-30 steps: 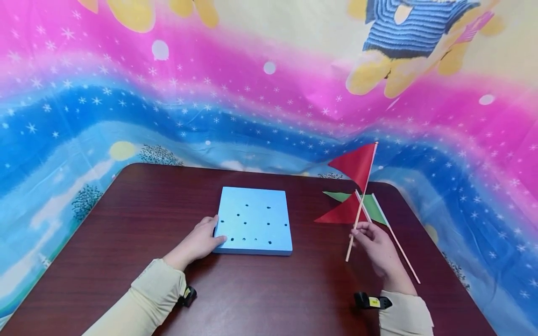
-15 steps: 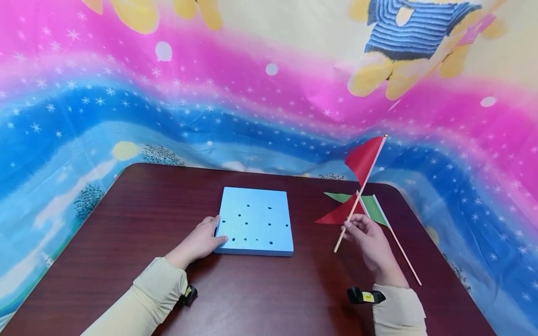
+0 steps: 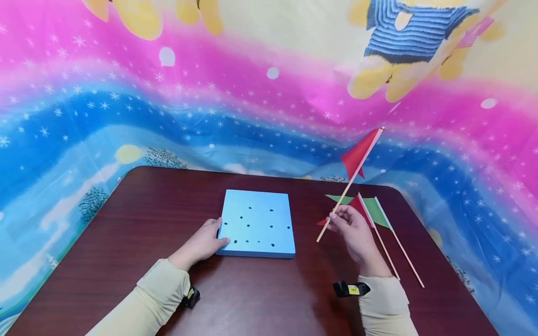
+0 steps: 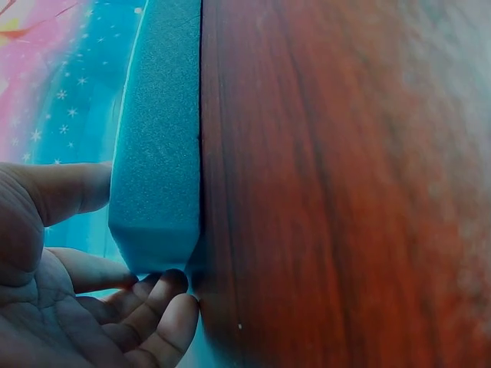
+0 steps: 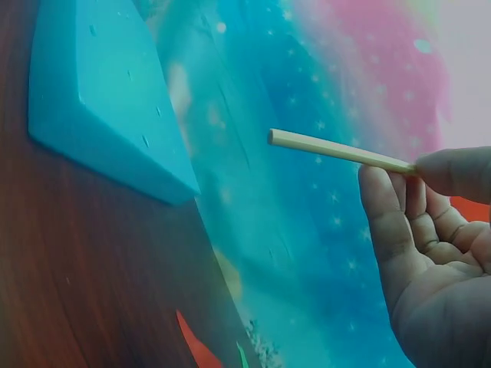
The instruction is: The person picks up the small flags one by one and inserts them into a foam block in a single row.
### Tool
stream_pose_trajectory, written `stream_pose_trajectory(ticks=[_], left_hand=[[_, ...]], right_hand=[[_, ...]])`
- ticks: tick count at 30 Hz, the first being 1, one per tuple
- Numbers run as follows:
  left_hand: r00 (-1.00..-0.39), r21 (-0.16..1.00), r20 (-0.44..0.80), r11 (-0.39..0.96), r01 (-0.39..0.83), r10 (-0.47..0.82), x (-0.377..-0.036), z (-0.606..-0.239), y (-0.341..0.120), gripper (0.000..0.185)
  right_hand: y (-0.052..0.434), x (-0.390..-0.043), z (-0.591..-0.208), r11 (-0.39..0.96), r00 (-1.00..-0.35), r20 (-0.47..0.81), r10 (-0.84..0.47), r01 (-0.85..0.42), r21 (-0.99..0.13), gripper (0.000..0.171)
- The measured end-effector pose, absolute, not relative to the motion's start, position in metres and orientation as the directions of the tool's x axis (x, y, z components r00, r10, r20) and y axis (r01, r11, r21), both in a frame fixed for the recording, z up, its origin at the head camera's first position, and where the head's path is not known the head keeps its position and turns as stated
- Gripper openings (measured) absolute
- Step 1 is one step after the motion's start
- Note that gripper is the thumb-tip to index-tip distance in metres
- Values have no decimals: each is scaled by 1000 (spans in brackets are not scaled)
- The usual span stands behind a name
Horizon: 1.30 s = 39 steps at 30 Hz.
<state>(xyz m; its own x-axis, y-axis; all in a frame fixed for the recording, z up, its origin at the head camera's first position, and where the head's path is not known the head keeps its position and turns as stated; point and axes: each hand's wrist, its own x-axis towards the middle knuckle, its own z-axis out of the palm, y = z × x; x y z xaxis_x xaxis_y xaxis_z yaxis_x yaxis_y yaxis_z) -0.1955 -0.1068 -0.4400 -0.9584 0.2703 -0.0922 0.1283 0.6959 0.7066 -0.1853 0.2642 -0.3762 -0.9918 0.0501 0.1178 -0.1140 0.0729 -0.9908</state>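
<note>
A light-blue foam block (image 3: 260, 198) with several small holes in its top lies flat on the table. My left hand (image 3: 201, 240) holds its left edge near the front corner; in the left wrist view the thumb (image 4: 77, 190) is on the top face and the fingertips touch the side. To the right of the block, my right hand (image 3: 355, 233) pinches a small red triangular flag (image 3: 360, 151) by its wooden stick (image 5: 330, 147) between thumb and fingers. The flag leans right, its bare lower end pointing down-left toward the block, above the table.
Behind and beside the right hand, another red flag (image 3: 357, 205) and a green flag (image 3: 376, 212) lie on the dark wooden table (image 3: 260, 294), sticks toward the front right. A patterned cloth backdrop (image 3: 252, 116) hangs behind the table's far edge.
My right hand has moved left with the red flag, bringing the stick's lower end closer to the block and uncovering the lying red flag's stick. The left hand stays on the block.
</note>
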Motion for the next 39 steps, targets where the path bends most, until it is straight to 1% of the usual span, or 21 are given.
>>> stream_pose_trajectory(ticks=[6,10,16,27,29,39], left_hand=[[-957,705,-92,696,132,275,-196,-441,-107,73],[-958,709,-95,693,126,272,-196,-440,-107,73],[-957,710,-91,692,131,275,-197,-440,-107,73],[-958,711,-83,690,137,275,-196,-441,-108,72],[-958,711,-82,690,137,275,-196,-441,-108,72],[-960,706,-93,697,124,265,-198,-442,-107,72]], right_hand=[[248,-189,-377,85,-992,128,9,-127,-988,9],[238,-191,-378,136,-990,143,-17,-144,-980,12],[220,-193,-379,215,-991,133,-5,-131,-968,14],[189,-201,-380,237,-985,165,-43,-170,-956,14],[185,-202,-381,258,-983,175,-52,-183,-949,14],[160,-212,-386,267,-973,216,-85,-231,-936,10]])
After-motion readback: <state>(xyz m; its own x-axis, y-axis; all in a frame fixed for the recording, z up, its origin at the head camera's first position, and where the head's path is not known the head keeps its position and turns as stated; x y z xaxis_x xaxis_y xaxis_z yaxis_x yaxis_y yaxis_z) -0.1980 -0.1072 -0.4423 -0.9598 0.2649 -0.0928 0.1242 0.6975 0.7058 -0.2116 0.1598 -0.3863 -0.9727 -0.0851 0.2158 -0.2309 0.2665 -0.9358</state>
